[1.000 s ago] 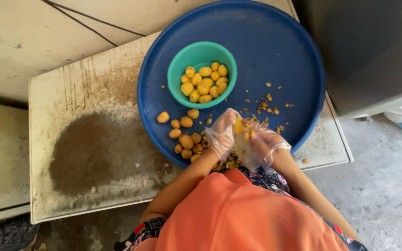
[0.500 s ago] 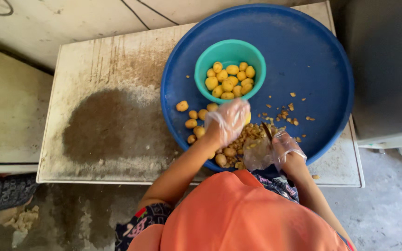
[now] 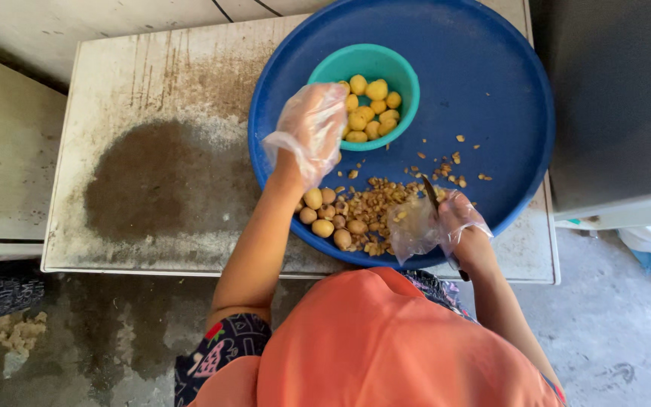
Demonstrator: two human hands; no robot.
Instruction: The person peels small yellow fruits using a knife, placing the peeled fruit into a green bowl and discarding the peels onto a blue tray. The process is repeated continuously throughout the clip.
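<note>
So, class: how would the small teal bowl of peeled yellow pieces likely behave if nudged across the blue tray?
The teal bowl would probably slide easily, since the blue tray looks smooth. It seems light plastic, so it might tip. The rounded yellow pieces would likely roll out.

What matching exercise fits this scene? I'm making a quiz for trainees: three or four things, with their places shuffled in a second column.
Things:
1. left hand
2. right hand
3. yellow peeled pieces
4. brown unpeeled pieces

Places:
A. inside the teal bowl
B. in a heap at the near edge of the blue tray
C. at the bowl's left rim, in a clear plastic glove
D. over the scraps of peel, with a small knife

Pairs: 1-C, 2-D, 3-A, 4-B
</note>
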